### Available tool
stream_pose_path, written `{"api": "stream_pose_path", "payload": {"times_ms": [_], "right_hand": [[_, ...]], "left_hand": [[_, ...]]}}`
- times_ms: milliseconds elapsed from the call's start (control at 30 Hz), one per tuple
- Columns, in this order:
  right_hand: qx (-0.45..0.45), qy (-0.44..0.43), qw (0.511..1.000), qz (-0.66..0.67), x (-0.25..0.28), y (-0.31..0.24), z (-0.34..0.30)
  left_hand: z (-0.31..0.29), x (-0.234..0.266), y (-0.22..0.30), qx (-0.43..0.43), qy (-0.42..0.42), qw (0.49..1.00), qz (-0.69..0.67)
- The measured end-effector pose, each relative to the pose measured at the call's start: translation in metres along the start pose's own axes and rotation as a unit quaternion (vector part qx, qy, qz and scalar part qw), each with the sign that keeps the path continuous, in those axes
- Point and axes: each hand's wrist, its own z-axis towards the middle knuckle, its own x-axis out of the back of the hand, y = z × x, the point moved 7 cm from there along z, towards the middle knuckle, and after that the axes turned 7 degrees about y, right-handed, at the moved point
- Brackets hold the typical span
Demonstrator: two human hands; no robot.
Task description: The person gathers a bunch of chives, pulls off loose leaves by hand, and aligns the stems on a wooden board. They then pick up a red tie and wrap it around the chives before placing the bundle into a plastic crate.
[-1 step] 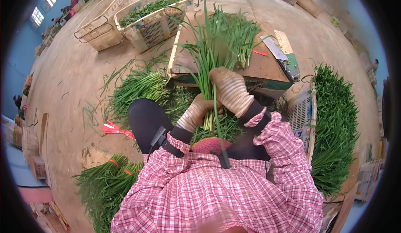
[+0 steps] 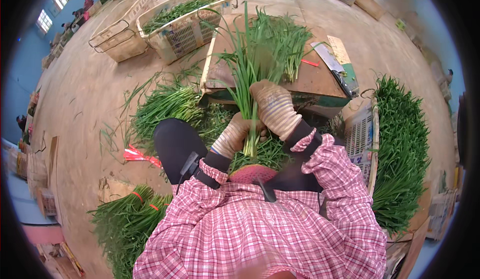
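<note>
A bunch of garlic chives (image 2: 243,86) stands roughly upright in front of me, its leaves fanning out above and its pale stem ends pointing down. My left hand (image 2: 235,135), in a striped knit glove, is closed round the lower stems. Higher up and to the right, my gloved right hand (image 2: 275,106) has its fingers closed on the same bunch; its fingertips are partly hidden. Beyond my hands, more chives (image 2: 287,36) lie on a brown board (image 2: 320,81). A wide-bladed knife (image 2: 327,59) and a red strip (image 2: 310,62) lie there too.
Loose chives (image 2: 172,104) cover the floor left of the board, near red strips (image 2: 137,154). Banded bundles (image 2: 127,224) lie at lower left. At right stands a crate (image 2: 361,131) beside upright greens (image 2: 400,154). Two crates stand far left, the nearer crate (image 2: 187,39) holding greens.
A long leaf that hung down across the stems between my hands no longer hangs there. My right hand has shifted very slightly to the left.
</note>
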Motion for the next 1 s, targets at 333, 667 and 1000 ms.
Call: {"api": "stream_pose_path", "payload": {"times_ms": [333, 667, 1000], "right_hand": [[-0.157, 0.0, 0.986, -0.062, 0.034, 0.199, -0.06], [0.019, 0.134, 0.893, 0.429, 0.09, 0.043, 0.039], [0.0, 0.036, 0.974, 0.223, 0.025, 0.08, 0.038]], "left_hand": [[-0.006, 0.018, 0.046, -0.019, 0.045, 0.998, 0.03], [-0.013, 0.006, 0.045, -0.054, 0.064, 0.992, 0.098], [-0.002, -0.008, 0.02, -0.002, -0.045, 0.995, 0.092]]}}
